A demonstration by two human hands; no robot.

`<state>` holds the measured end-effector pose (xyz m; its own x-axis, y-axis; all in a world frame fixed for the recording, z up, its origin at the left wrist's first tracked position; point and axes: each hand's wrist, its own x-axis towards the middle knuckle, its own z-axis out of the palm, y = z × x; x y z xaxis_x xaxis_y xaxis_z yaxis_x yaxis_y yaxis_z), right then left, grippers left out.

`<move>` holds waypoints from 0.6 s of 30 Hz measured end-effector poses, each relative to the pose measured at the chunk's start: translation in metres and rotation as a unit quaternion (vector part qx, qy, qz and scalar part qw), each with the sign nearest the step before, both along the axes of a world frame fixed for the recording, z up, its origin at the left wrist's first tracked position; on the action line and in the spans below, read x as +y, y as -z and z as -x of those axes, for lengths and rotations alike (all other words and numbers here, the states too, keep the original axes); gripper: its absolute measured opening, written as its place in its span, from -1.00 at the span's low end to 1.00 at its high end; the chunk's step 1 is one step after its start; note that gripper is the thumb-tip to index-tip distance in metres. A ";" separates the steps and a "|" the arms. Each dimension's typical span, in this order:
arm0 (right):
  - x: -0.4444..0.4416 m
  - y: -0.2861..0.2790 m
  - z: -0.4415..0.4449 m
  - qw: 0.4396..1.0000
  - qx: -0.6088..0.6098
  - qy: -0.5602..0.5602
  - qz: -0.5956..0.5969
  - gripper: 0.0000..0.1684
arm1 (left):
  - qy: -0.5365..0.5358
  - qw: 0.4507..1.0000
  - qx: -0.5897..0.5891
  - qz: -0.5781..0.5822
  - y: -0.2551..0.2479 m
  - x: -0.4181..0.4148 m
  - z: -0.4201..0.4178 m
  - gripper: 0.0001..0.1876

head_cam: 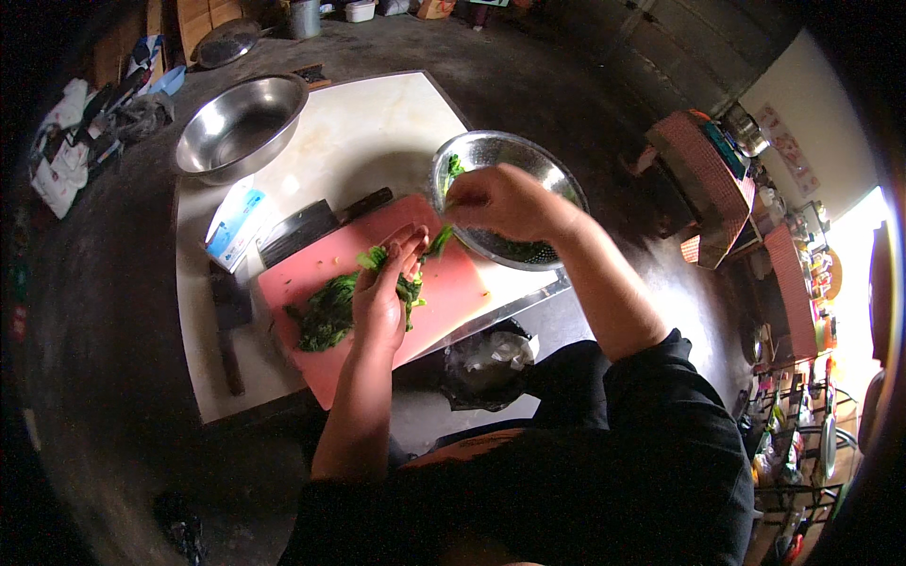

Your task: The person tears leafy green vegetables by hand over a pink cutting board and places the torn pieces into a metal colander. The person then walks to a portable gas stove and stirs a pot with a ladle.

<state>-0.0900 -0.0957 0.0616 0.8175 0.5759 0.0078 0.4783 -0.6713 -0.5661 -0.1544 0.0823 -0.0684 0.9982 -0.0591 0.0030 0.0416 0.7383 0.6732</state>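
My right hand (506, 203) is above the near-left rim of a perforated metal colander (559, 166). Its fingers are pinched together on a leafy green (442, 240), whose leaf hangs beneath them. Another green leaf (454, 166) shows inside the colander's left wall. My left hand (382, 304) is raised over a pink cutting board (453, 283), fingers pointing away from me. Green leaves show on both sides of it; whether it grips any is unclear. A pile of dark leafy greens (325, 315) lies on the board, left of that hand, with small scraps around it.
Beyond the board lies a wide-bladed cleaver (297, 232); another dark cleaver (230, 301) lies left. A tissue pack (237, 230) and a large steel basin (244, 127) share the white table (375, 120). Below its front edge is a black-lined bin (488, 361).
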 end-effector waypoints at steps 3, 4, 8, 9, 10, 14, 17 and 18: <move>0.019 0.018 0.016 0.995 0.087 -0.037 -0.043 -0.71 | 0.077 0.992 -0.025 -0.093 0.003 0.002 0.003 -0.59; 0.026 0.020 0.020 0.997 0.065 -0.028 -0.023 -0.73 | 0.065 0.994 0.004 -0.084 -0.005 -0.003 0.010 -0.57; 0.012 0.056 -0.025 0.994 0.009 0.073 -0.084 -0.76 | 0.070 0.991 0.010 -0.115 -0.002 0.014 0.006 -0.63; -0.002 0.074 -0.051 0.991 -0.092 0.090 -0.027 -0.71 | 0.057 0.993 0.013 -0.105 0.000 0.016 0.006 -0.64; -0.020 0.096 -0.072 0.983 -0.122 0.134 -0.018 -0.73 | 0.050 0.995 0.014 -0.090 0.002 0.017 0.006 -0.65; -0.097 0.209 -0.135 0.957 -0.055 0.106 0.266 -0.81 | 0.076 0.995 0.029 -0.059 0.004 0.009 0.000 -0.72; -0.107 0.266 -0.154 0.879 -0.168 -0.017 0.447 -0.86 | 0.084 0.994 0.044 -0.047 0.008 0.011 -0.004 -0.74; -0.100 0.273 -0.156 0.831 -0.219 -0.056 0.509 -0.84 | 0.079 0.995 0.047 -0.047 0.006 0.013 -0.003 -0.74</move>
<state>0.0664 -0.1956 -0.2111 0.8056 0.5388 -0.2464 0.5801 -0.6330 0.5127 -0.1511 0.0957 -0.0747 0.9721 -0.2109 -0.1025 0.2180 0.6520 0.7262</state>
